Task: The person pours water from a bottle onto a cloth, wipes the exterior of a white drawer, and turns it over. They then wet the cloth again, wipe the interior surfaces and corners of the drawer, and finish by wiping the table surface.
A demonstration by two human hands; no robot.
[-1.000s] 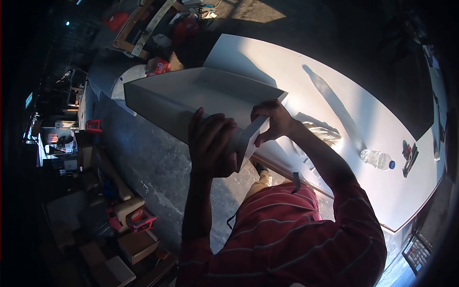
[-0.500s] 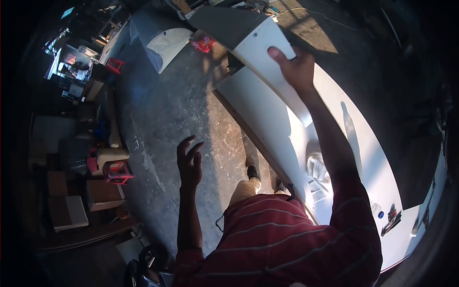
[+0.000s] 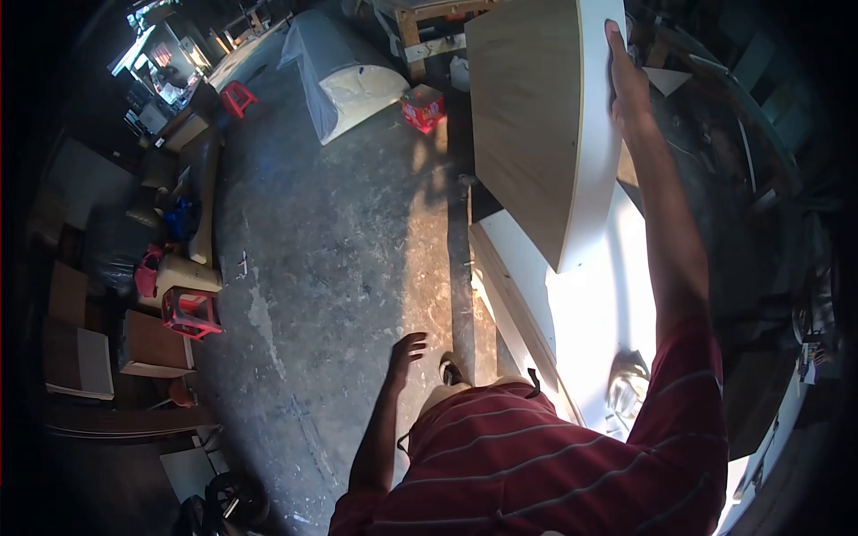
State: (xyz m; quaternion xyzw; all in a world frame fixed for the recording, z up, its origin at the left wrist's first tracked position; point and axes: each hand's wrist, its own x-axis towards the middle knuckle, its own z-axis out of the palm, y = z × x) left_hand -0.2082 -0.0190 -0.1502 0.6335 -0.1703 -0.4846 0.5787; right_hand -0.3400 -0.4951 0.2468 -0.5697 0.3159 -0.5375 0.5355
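Note:
My right hand (image 3: 630, 89) grips the white edge of a large panel piece (image 3: 527, 125), with the thumb on the white face and the other fingers hidden behind it. The piece has a brown flat side and a curved white edge, and it stands tilted over a white worktable (image 3: 585, 313). My left hand (image 3: 407, 355) hangs over the floor in front of my body, its fingers slightly bent and apart, holding nothing. A clear plastic item (image 3: 627, 391) lies on the white surface near my right side.
A red box (image 3: 423, 107) and a plastic-wrapped curved piece (image 3: 357, 85) rest on the floor ahead. Red stools (image 3: 192, 311) and cardboard boxes (image 3: 156, 344) stand at the left. Behind the panel is a wooden frame (image 3: 411, 40).
The panel piece has been raised and turned, so its brown side now faces the view. My right hand has moved up and right with it; my left hand has dropped lower.

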